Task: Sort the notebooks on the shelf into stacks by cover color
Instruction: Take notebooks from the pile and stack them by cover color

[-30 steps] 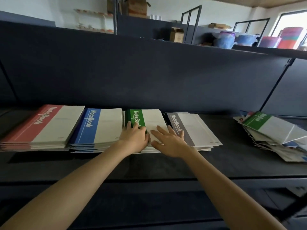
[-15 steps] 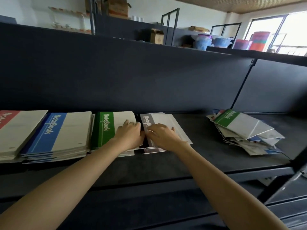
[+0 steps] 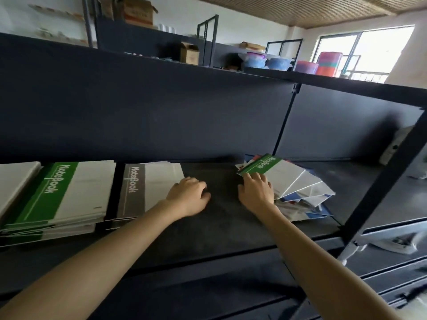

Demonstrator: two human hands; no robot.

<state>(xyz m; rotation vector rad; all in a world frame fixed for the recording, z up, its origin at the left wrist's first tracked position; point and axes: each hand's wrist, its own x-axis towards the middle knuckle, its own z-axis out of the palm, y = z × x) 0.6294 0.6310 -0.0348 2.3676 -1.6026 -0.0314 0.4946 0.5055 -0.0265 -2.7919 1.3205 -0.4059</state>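
Observation:
On the dark shelf (image 3: 221,225) lie sorted stacks: a green-banded notebook stack (image 3: 62,195) at the left and a grey-banded stack (image 3: 147,190) beside it. A messy pile of mixed notebooks (image 3: 300,192) sits to the right, topped by a green-banded notebook (image 3: 263,165). My right hand (image 3: 256,190) rests on the near left corner of that pile, fingers reaching the green notebook's edge. My left hand (image 3: 189,197) sits with loosely curled fingers at the right edge of the grey stack, holding nothing.
Part of another stack's white cover (image 3: 16,179) shows at the far left edge. A dark shelf upright (image 3: 383,181) stands right of the pile. The shelf above (image 3: 208,72) overhangs closely. Boxes and plastic tubs (image 3: 265,61) stand on top.
The view has swung right. My right hand left the grey stack and moved right onto the mixed pile. My left hand shifted from the green stack to the grey stack's right edge.

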